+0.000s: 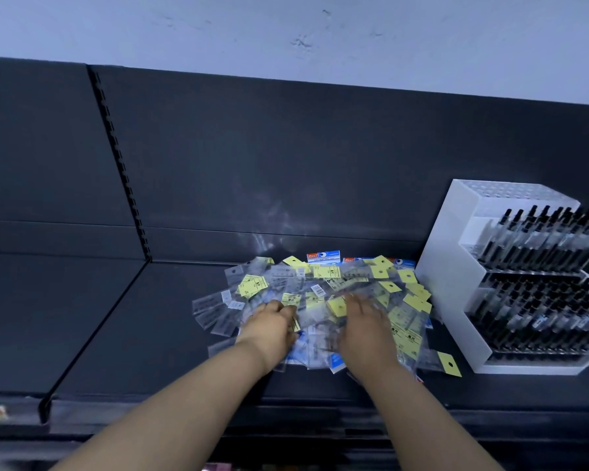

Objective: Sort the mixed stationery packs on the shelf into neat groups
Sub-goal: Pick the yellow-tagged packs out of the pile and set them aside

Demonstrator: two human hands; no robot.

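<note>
A dark, matte shelf (150, 317) carries a white, stepped plastic display rack (449, 283), standing right of the fingers, its tiers filled with rows of black-capped pens (541, 232). Directly under the fingers lies a loose, overlapping heap of stationery packs (320, 287): flat, glossy clear sleeves with square yellow header cards, a few with blue-and-white ones. The right hand (366, 326) rests on the heap, its fingers (354, 302) spread and blurred. The left hand (269, 326) has its fingers (286, 312) curled into the packs; whether they pinch one cannot be told.
</note>
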